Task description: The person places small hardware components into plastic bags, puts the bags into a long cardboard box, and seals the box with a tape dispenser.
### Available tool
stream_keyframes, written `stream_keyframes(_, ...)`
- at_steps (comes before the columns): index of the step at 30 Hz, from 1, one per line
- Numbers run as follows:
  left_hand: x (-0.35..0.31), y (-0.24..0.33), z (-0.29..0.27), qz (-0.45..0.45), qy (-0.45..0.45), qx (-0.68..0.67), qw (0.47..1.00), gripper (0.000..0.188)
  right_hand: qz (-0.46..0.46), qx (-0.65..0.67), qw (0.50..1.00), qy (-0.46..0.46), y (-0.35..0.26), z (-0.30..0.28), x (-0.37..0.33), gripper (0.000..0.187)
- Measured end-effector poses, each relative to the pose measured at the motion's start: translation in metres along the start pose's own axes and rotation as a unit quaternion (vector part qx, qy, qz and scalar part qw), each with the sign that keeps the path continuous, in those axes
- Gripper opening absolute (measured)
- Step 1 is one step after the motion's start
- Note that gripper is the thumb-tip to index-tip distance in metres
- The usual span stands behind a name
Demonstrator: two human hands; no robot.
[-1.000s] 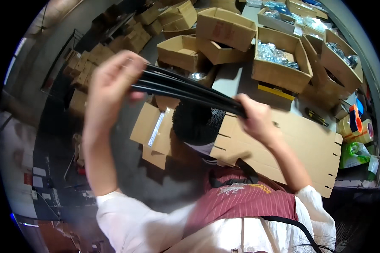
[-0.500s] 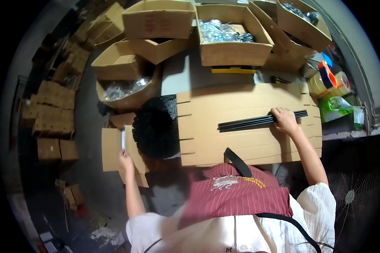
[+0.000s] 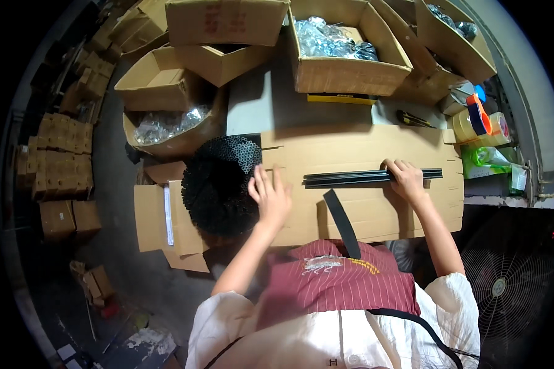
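Observation:
My right hand [image 3: 406, 179] is closed round a bundle of thin black bars [image 3: 345, 179], held nearly level over a flat sheet of cardboard [image 3: 363, 212] with slotted edges. Fingers stretched apart, my left hand [image 3: 272, 197] hovers over the sheet's left end, holding nothing. Just left of it stands a round black bundle [image 3: 197, 184] of many small tubes, with a dark hollow in the middle; whether my fingertips touch it I cannot tell. Further left, a white strip [image 3: 168, 215] lies on an open carton [image 3: 151, 215].
Cartons of clear plastic-wrapped parts [image 3: 354, 77] line the table's far side. A utility knife [image 3: 415, 119] lies beyond the sheet. Tape rolls [image 3: 471, 123] and a green plastic bag [image 3: 486, 160] sit at the right. A fan [image 3: 498, 286] stands at the lower right; stacked boxes [image 3: 58, 150] line the left.
My left hand has left the white strip on the carton and moved right, beside the black tube bundle, its fingers opening. My right hand has shifted slightly left, with the bars now more level.

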State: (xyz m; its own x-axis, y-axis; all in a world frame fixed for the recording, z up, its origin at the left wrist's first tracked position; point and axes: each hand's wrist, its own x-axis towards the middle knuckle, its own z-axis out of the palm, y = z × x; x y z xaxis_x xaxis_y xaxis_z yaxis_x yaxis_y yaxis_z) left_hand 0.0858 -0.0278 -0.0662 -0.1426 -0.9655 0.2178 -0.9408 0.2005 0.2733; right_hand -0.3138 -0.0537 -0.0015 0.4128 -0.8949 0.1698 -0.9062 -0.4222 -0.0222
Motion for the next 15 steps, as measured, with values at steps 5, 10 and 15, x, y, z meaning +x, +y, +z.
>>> stream_keyframes(5,-0.001,0.008,0.001,0.015,0.019,-0.011,1.000,0.070,0.012,0.007,0.999,-0.034,-0.013,-0.016,0.019,0.054)
stream_keyframes(10,-0.004,0.004,0.001,-0.001,0.016,-0.023,1.000,0.071,-0.035,0.054,0.990,-0.125,-0.033,-0.037,0.028,0.090)
stream_keyframes(15,-0.001,0.006,0.000,-0.007,0.011,-0.044,0.999,0.069,-0.018,0.093,0.985,-0.143,-0.069,0.005,-0.006,0.075)
